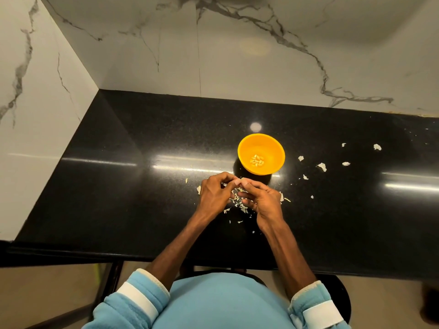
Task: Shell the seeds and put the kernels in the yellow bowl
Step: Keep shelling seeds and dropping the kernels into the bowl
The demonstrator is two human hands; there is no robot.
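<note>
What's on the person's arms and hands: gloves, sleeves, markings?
No gloves, rings or watch on the left hand or right hand. Left sleeve and right sleeve: light blue fleece, cream-edged cuffs, one white band across each.

Glossy black surface (118, 162) runs into a corner of white marble wall (237, 55), grey veins streaking across; dark stool (337, 295) below, on beige floor (47, 293).

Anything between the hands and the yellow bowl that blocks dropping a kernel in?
Nothing visible. The yellow bowl stands open just beyond the left hand and right hand, which pinch a seed together; shell scraps lie flat on the counter.
</note>
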